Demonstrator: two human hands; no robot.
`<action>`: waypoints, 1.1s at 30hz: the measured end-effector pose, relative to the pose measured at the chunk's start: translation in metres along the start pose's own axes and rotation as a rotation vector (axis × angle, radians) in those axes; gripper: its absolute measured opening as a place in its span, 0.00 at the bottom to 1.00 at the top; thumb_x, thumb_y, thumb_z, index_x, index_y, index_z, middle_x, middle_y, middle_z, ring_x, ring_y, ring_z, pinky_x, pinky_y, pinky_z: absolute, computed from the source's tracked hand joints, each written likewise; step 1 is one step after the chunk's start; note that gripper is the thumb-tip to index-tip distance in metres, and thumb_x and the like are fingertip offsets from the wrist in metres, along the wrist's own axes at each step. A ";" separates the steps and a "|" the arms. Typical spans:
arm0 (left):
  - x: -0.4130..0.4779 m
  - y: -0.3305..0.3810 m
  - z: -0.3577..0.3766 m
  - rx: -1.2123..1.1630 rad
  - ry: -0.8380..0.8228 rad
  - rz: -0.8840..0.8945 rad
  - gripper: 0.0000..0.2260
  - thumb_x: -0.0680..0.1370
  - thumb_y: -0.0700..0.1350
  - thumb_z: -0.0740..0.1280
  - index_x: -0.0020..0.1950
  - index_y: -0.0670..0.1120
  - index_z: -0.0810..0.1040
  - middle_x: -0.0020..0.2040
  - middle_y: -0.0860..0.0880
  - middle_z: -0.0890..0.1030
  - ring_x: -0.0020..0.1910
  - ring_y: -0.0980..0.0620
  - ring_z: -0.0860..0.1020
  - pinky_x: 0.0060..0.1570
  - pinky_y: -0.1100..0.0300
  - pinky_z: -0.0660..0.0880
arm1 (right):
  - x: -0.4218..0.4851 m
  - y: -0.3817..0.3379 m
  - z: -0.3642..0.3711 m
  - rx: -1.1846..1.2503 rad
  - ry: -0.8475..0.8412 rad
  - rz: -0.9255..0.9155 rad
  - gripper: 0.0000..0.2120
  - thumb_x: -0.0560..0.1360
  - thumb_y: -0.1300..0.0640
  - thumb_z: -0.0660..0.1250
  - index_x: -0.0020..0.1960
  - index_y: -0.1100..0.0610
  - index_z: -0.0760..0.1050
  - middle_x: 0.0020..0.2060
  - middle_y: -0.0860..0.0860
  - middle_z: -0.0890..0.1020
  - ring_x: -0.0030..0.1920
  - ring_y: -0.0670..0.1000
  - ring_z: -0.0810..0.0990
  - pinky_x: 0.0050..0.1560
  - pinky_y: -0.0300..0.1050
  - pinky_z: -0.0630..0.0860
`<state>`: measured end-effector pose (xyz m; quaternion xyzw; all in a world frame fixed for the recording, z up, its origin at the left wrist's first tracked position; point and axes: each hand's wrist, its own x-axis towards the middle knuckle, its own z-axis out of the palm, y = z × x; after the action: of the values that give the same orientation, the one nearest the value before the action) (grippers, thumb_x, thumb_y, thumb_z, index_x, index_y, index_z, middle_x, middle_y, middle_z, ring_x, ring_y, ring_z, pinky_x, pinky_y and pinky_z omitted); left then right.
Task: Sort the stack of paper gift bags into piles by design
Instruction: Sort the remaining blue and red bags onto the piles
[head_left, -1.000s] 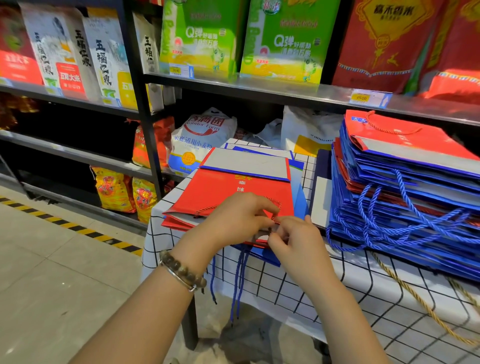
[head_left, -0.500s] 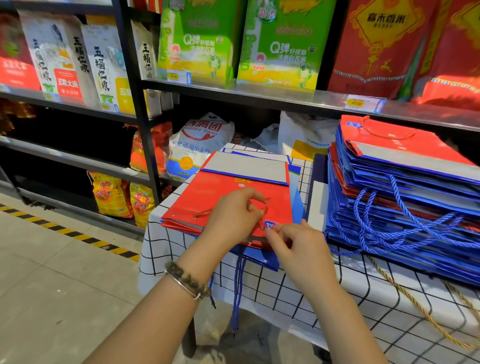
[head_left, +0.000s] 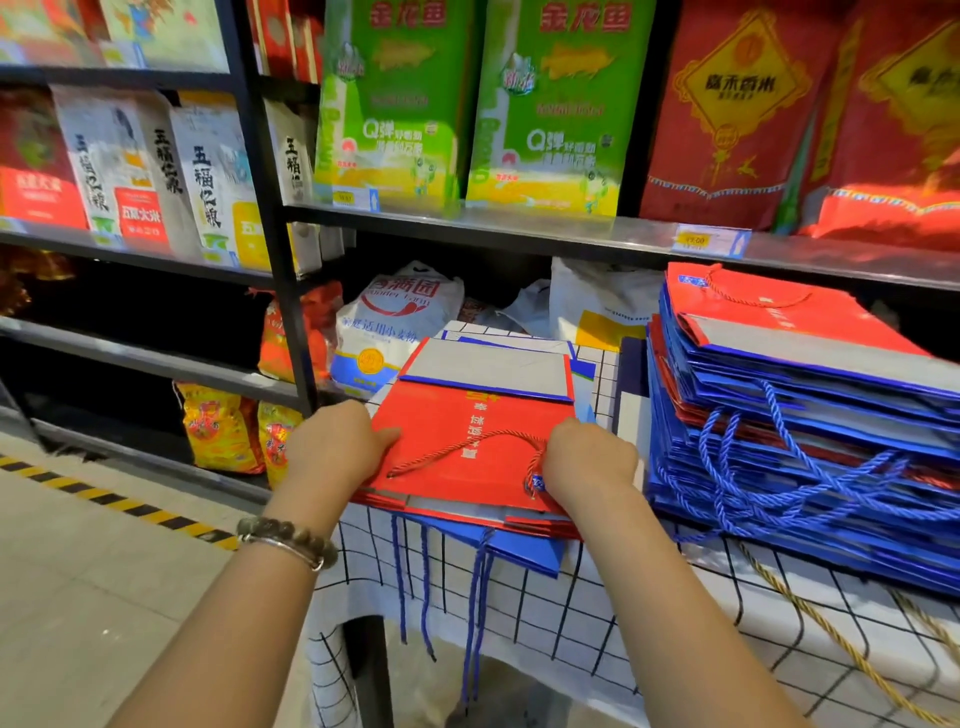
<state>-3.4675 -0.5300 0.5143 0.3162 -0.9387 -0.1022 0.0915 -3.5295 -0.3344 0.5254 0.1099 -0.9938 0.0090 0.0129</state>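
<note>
A small pile of flat gift bags lies on the table's left part, topped by a red bag (head_left: 467, 441) with a grey base flap and a red cord handle. Blue bags (head_left: 524, 551) stick out beneath it, their blue cords hanging over the edge. My left hand (head_left: 337, 447) holds the red bag's left edge, fingers on top. My right hand (head_left: 587, 457) grips its right near corner by the cord end. A tall mixed stack of blue and red bags (head_left: 800, 415) stands to the right, a red one on top.
The table wears a white cloth with a black grid (head_left: 597, 613). Black metal shelves (head_left: 467, 223) behind hold rice and flour sacks. A gold cord (head_left: 831, 639) trails over the cloth at right. Tiled floor with yellow-black tape (head_left: 104, 499) lies to the left.
My hands have moved apart from the middle of the near edge to the red bag's left and right sides. The camera has come closer to the pile.
</note>
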 end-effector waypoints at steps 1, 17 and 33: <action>0.001 -0.002 0.001 -0.026 0.013 -0.009 0.20 0.76 0.60 0.63 0.38 0.44 0.66 0.45 0.44 0.78 0.42 0.43 0.74 0.39 0.56 0.69 | 0.002 0.000 0.000 0.022 -0.007 0.020 0.14 0.77 0.62 0.59 0.62 0.60 0.70 0.59 0.56 0.76 0.59 0.57 0.76 0.56 0.49 0.71; -0.001 -0.008 -0.154 -0.260 0.239 0.103 0.22 0.74 0.58 0.66 0.43 0.37 0.82 0.40 0.37 0.80 0.39 0.41 0.76 0.39 0.54 0.70 | -0.009 0.012 -0.127 0.856 0.432 -0.243 0.17 0.73 0.53 0.68 0.58 0.61 0.77 0.57 0.56 0.80 0.57 0.55 0.76 0.53 0.43 0.69; 0.001 0.241 -0.107 -0.843 -0.084 0.542 0.23 0.74 0.52 0.69 0.26 0.44 0.64 0.26 0.46 0.66 0.30 0.49 0.65 0.32 0.56 0.59 | 0.009 0.261 -0.173 0.834 0.499 0.083 0.16 0.73 0.62 0.69 0.61 0.63 0.76 0.53 0.55 0.80 0.47 0.47 0.76 0.40 0.27 0.71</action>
<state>-3.5815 -0.3573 0.6781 -0.0077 -0.8670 -0.4577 0.1967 -3.5913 -0.0786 0.6950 0.0603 -0.8757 0.4329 0.2053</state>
